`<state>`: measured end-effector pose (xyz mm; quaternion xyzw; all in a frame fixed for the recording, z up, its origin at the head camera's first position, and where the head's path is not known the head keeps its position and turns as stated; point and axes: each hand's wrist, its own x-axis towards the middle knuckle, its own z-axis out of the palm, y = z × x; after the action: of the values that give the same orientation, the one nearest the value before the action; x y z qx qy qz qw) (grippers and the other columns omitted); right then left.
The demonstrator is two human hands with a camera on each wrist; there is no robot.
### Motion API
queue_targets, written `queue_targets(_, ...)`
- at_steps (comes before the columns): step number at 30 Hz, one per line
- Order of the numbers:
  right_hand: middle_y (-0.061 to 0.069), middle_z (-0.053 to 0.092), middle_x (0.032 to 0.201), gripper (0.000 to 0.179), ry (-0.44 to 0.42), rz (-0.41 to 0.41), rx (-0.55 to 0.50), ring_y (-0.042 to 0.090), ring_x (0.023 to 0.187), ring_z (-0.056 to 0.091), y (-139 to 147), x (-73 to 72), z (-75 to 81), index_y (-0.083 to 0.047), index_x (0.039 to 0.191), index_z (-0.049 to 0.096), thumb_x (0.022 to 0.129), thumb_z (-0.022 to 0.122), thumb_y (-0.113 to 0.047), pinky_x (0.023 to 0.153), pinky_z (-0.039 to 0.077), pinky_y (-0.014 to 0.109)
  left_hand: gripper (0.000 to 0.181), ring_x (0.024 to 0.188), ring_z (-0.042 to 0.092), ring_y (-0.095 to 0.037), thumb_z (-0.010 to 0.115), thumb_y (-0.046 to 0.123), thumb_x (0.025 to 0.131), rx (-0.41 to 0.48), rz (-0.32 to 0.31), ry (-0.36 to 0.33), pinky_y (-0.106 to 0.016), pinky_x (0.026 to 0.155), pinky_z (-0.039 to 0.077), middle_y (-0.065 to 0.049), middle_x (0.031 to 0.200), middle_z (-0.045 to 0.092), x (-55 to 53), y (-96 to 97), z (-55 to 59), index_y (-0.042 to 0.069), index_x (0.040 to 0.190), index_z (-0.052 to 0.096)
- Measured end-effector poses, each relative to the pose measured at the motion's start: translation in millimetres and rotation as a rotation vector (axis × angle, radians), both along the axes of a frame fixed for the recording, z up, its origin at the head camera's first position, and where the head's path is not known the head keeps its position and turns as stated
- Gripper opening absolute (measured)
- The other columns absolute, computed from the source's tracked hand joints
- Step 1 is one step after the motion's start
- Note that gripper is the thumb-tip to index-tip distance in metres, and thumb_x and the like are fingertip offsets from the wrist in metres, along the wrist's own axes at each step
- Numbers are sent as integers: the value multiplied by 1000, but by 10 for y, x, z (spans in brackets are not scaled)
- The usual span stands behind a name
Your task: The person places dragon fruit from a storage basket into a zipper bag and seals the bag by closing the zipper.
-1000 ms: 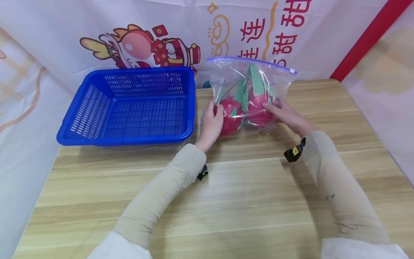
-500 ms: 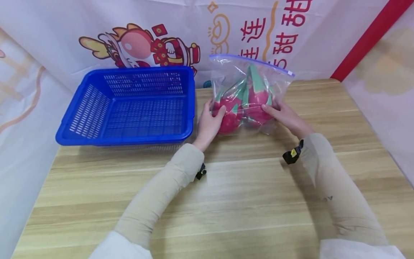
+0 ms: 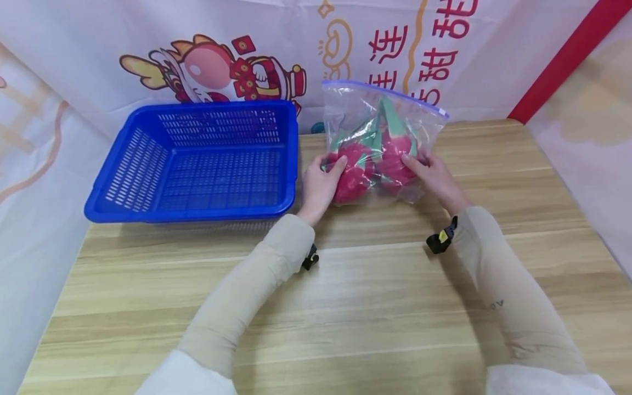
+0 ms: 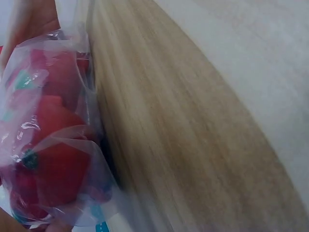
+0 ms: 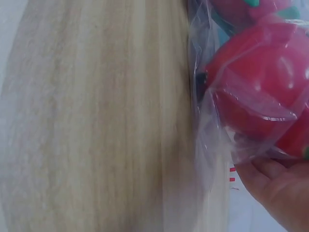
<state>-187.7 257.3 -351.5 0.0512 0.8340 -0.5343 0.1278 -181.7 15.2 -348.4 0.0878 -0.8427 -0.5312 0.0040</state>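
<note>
Between my two hands stands a clear zip bag point(image 3: 340, 109) with a purple zip strip along its top, which looks closed. Inside are two pink dragon fruits with green leaf tips, one at the left point(image 3: 353, 178) and one at the right point(image 3: 396, 153). My left hand point(image 3: 318, 186) grips the bag's left side, thumb in front and fingers behind. On the other side my right hand point(image 3: 436, 178) holds it likewise. The left wrist view shows a red fruit point(image 4: 60, 159) through creased plastic. In the right wrist view, my right hand's fingers point(image 5: 285, 186) lie against the bag beside a fruit point(image 5: 270, 82).
A blue plastic basket point(image 3: 222, 206) with slotted walls stands left of the bag, with nothing in it. Both rest on a wood-grain table point(image 3: 375, 307). Behind hangs a white printed cloth point(image 3: 276, 33) with a cartoon figure and red characters.
Both hands have shifted the bag slightly; it stands a little more upright, its zip edge higher at the left. The basket has stayed in place.
</note>
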Motion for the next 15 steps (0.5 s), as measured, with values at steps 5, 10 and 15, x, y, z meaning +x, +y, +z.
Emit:
queue_targets(5,19,30,155,83,-3,-60,-11,34,141,32,86,1,58,-11,151,24,90,49,-61,118,25,50,47,114,61,-19,61,53,87,-51,-8,11,-36,100,46,0,122,68,-20,86,65,20,121,65)
queue_targets(10,19,25,157,87,-12,-70,1,35,143,28,233,8,140,-12,154,14,90,47,-62,119,21,51,51,114,62,-20,59,53,89,-29,-45,-11,-37,100,49,-3,125,66,-37,217,106,18,126,61)
queue_targets(15,19,28,155,88,-27,-79,59,31,136,34,425,27,203,-12,154,14,90,44,-64,116,26,50,45,103,64,-18,59,46,92,29,-83,-9,-32,92,52,-5,115,70,-38,373,92,16,125,63)
